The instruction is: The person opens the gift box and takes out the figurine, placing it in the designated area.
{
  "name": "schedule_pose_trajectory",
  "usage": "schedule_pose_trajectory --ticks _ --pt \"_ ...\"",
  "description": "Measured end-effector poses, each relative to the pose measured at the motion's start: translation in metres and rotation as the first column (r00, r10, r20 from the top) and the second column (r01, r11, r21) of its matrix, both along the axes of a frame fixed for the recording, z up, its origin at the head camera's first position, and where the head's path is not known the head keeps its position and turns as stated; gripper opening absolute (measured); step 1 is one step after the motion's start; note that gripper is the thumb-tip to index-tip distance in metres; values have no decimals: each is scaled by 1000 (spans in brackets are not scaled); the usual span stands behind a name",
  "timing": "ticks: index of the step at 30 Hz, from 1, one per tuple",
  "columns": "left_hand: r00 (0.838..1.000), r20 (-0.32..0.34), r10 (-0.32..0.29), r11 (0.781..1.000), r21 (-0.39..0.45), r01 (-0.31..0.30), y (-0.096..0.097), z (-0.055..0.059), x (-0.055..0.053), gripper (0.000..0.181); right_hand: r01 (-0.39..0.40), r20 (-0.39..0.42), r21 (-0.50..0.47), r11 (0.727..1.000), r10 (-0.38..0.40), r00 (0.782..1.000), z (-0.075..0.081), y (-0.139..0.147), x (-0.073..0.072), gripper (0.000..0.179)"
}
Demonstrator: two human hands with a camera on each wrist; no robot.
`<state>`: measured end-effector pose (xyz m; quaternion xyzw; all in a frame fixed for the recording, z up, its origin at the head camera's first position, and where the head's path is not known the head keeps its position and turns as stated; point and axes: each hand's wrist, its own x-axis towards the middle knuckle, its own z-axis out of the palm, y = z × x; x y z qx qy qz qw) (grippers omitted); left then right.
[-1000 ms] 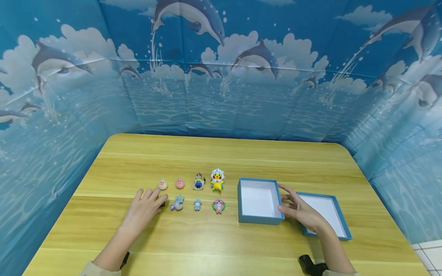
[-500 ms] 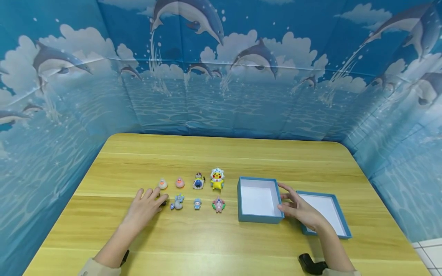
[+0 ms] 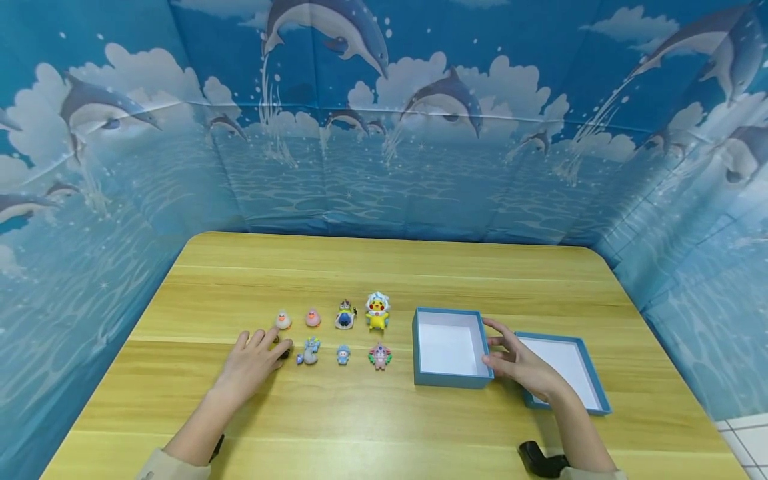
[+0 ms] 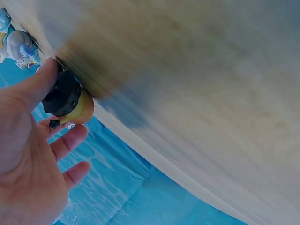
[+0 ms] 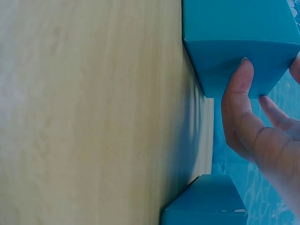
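My left hand point(image 3: 252, 363) pinches a small yellow and black toy figure point(image 4: 75, 103) between thumb and fingers, low at the tabletop; in the head view the hand mostly covers it. Just beyond those fingers sits a white toy duck point(image 3: 283, 321), and to the right a grey and blue figure point(image 3: 309, 352). At an open blue box point(image 3: 453, 381) with a white inside, my right hand point(image 3: 528, 368) rests its thumb and fingertips against the right side wall. The right wrist view shows the thumb pressed on that wall point(image 5: 234, 56), with other fingers farther along it.
More small toys stand in two rows: a pink duck point(image 3: 313, 318), a figure in blue clothes point(image 3: 345, 316), a yellow figure in a white hood point(image 3: 377, 312), a small blue doll point(image 3: 343, 355) and a pink figure point(image 3: 380, 357). A blue lid point(image 3: 567, 370) lies behind the right hand.
Both hands stay in place with almost no movement. The box, lid and toys are where they were.
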<state>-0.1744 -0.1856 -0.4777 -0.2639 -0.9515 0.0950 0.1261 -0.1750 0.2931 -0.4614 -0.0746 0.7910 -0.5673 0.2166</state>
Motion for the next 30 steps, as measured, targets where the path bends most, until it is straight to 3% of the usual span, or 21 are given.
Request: schedule_pose_trajectory --ticks 21,30 --pt "996 70 58 997 36 -61 1 5 3 41 14 3 3 1000 -14 1000 -1 -1 0 73" --pt "995 63 79 995 56 -83 -1 8 5 46 6 -18 28 1000 -6 1000 0 -1 0 72"
